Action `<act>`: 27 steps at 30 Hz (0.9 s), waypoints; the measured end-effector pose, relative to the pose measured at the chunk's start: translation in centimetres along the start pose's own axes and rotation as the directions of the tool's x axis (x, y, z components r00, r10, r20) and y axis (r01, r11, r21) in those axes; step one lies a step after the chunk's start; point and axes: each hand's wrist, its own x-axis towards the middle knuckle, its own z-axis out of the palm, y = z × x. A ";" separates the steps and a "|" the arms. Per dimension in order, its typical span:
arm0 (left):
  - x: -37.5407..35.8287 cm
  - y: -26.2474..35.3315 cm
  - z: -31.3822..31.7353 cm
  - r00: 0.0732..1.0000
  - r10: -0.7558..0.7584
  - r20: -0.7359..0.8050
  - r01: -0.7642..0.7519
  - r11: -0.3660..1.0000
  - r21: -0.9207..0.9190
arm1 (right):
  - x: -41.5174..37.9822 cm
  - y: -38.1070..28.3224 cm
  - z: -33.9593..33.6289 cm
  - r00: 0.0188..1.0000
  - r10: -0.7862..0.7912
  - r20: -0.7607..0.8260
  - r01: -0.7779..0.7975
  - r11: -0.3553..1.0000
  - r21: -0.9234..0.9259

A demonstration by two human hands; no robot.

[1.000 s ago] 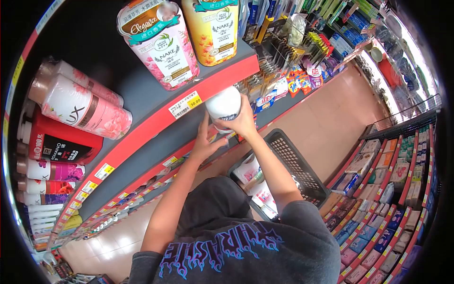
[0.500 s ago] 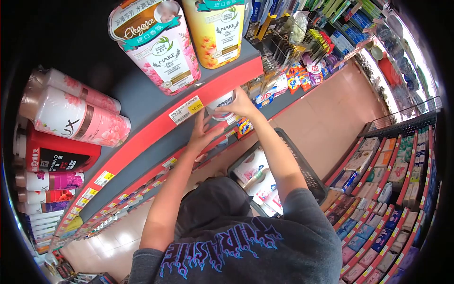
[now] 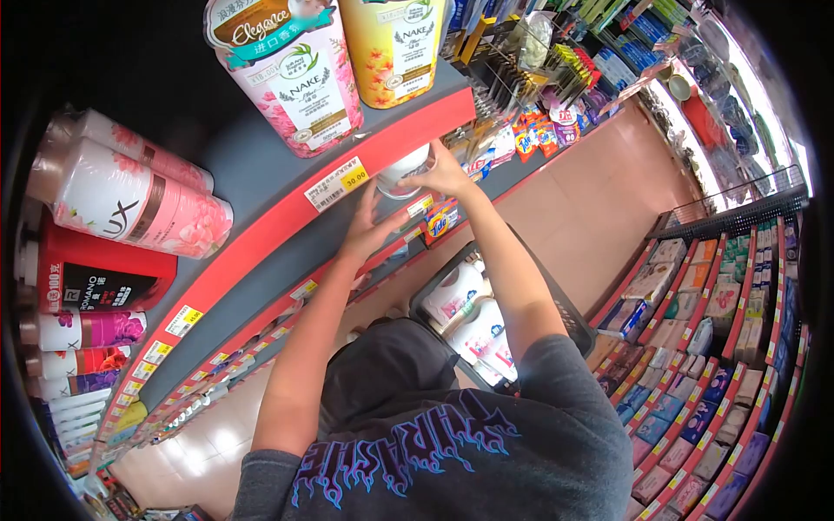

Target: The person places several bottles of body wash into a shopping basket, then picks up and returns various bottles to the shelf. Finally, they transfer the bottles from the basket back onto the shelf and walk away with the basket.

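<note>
My right hand (image 3: pixel 447 174) grips a white round container (image 3: pixel 406 168) just under the red edge of the upper shelf, its fingers around the right side and lower end. Part of the container is hidden by the shelf edge and the fingers. On its left, my left hand (image 3: pixel 369 227) has its fingers apart, the fingertips close to the container; whether they touch it cannot be told. A price tag (image 3: pixel 339 183) reading 30.00 sits on the shelf edge above my left hand. Pink (image 3: pixel 304 95) and yellow (image 3: pixel 398 54) NAKE bottles stand on the upper shelf.
Below my right arm is a dark basket (image 3: pixel 569 323) holding white bottles (image 3: pixel 456 293). LUX bottles (image 3: pixel 139 204) and a red ROMANO box (image 3: pixel 104 276) stand at the left. Orange Tide packs (image 3: pixel 440 219) are beyond the hands. Shelves of packets (image 3: pixel 669 408) line the right side.
The view has shifted slightly, so the shelf and bottles appear a little higher and further left. More of the white container's rounded body shows between my hands, its blue lettering no longer visible.
</note>
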 end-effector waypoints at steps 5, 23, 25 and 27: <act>-3.2 -1.4 0.1 0.971 -0.129 -0.200 0.110 0.989 -0.103 | -1.1 1.6 0.5 0.984 -0.158 -0.079 0.146 0.979 -0.142; -23.1 -13.7 -1.0 0.887 -0.436 0.155 0.446 0.894 -0.041 | -46.8 4.5 13.4 0.516 0.408 -0.753 -0.670 0.740 -0.058; -25.3 -14.5 -1.2 0.843 -0.516 0.151 0.525 0.851 -0.030 | -48.3 4.1 14.5 0.584 0.259 -0.769 -0.608 0.768 -0.203; -27.1 -14.3 -1.0 0.829 -0.534 0.166 0.545 0.838 -0.029 | -49.4 4.0 14.8 0.639 0.188 -0.746 -0.596 0.734 -0.325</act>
